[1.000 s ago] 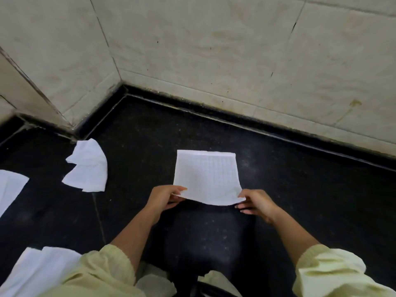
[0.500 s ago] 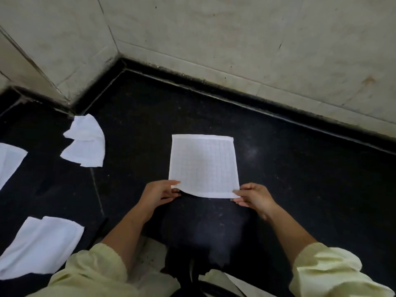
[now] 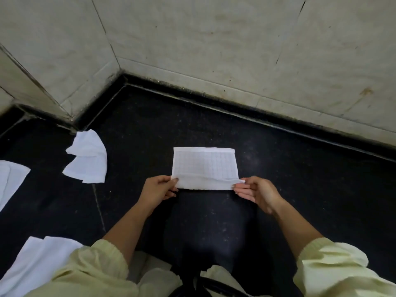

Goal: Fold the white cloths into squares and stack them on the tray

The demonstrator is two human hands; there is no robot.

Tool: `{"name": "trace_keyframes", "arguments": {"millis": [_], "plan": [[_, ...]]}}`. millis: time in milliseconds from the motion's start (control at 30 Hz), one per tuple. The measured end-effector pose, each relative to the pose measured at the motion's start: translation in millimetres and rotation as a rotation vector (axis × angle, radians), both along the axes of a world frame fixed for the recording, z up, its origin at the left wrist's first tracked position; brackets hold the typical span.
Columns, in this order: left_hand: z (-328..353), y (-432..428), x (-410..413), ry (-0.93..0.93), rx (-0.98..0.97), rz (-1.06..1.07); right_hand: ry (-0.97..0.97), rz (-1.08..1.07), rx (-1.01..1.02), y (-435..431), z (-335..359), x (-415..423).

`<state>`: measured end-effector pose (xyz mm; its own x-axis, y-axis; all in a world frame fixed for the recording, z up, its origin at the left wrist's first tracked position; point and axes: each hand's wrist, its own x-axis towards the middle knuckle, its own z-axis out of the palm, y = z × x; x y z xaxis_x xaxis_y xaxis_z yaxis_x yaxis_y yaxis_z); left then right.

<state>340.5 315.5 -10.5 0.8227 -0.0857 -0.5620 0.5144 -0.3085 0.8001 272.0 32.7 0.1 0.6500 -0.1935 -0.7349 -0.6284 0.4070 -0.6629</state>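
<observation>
Dark speckled stone surface [image 3: 300,189] under a pale tiled wall [image 3: 214,50], with a gridded cloth [image 3: 205,166] caught mid-fold.

The gridded cloth is laid flat at the centre, its near edge raised and turned over toward the far edge. One near corner is pinched by the left hand [image 3: 157,190] and the other by the right hand [image 3: 256,192], the hands held apart at the cloth's width. The fold is judged barely begun, with no square yet made. To the left, a crumpled cloth [image 3: 87,159], a flat cloth [image 3: 10,181] at the frame's edge and a third cloth [image 3: 38,262] beside the left sleeve [image 3: 92,269] are left loose, none squared. No tray is seen, so nothing can be counted as stacked.
</observation>
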Motion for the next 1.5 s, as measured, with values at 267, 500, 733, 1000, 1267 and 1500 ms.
{"name": "trace_keyframes", "arguments": {"millis": [267, 500, 733, 1000, 1267, 1500], "plan": [[-7, -17, 49, -0.159, 0.082, 0.026, -0.008, 0.086, -0.408, -9, -6, 49], [-21, -29, 87, -0.139, 0.130, 0.037, -0.033, 0.067, -0.551, -17, -27, 94], [-31, -41, 106, -0.167, 0.306, 0.049, 0.053, 0.092, -0.655, -15, -46, 115], [-33, -35, 102, -0.286, 0.489, -0.018, 0.054, 0.123, -0.784, -12, -37, 111], [-33, -25, 58, -0.326, 0.515, -0.069, 0.167, 0.262, -0.788, -9, -23, 70], [-40, -22, 49, -0.241, 0.477, -0.067, 0.239, -0.016, -0.349, 9, -15, 65]]}}
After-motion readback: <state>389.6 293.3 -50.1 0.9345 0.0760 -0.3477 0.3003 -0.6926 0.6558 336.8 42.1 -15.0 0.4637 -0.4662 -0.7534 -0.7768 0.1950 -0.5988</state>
